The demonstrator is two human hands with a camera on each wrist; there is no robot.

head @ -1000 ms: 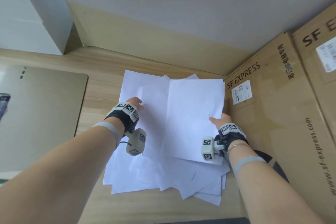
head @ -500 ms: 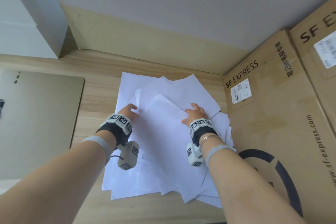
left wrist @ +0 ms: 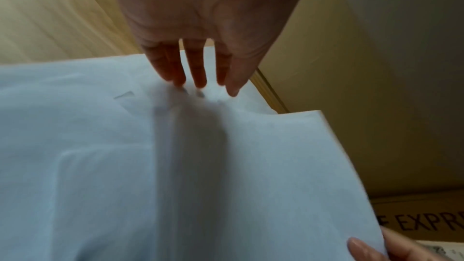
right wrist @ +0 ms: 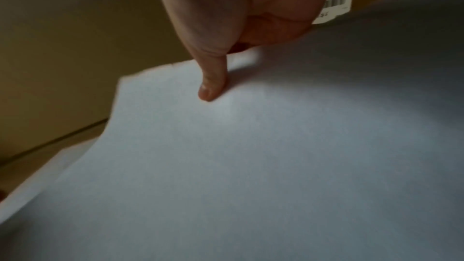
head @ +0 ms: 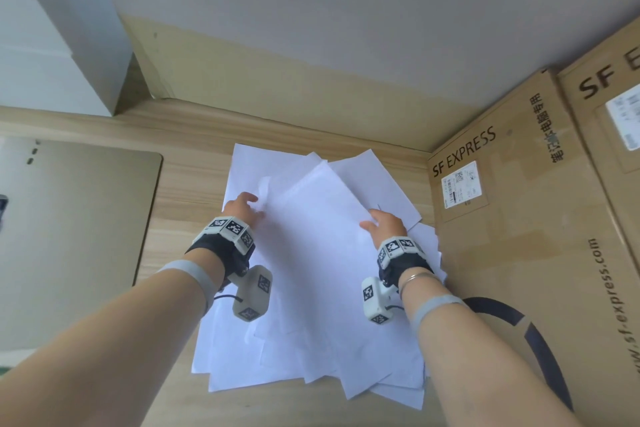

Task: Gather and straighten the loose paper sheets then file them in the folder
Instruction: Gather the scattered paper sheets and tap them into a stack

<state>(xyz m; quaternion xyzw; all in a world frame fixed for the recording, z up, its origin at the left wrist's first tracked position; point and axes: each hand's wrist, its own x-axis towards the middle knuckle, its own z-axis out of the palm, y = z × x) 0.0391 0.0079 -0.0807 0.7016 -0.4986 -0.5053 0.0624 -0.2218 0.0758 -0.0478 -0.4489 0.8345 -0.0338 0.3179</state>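
Left hand (head: 242, 210) presses straight fingers (left wrist: 198, 70) on the white paper sheets (head: 311, 274); right hand (head: 386, 224) pinches a lifted sheet (right wrist: 251, 156) above the fanned, uneven pile.

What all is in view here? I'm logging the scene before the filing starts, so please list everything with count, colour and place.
paper sheets: many, exact count unclear, white, fanned in a loose overlapping pile at the middle of the desk
desk: one, light wood, under the pile
cardboard boxes: two, brown, printed SF EXPRESS, against the right edge of the pile
flat panel: one, dull beige-grey, lying on the desk left of the pile; what it is cannot be told
wall: grey above, tan band below, behind the desk
folder: none identifiable
left hand: one, fingers straight, pressing on the pile's left side
right hand: one, on the pile's right side, thumb on top of a sheet
wrist cameras: two, pale with black markers, one under each wrist
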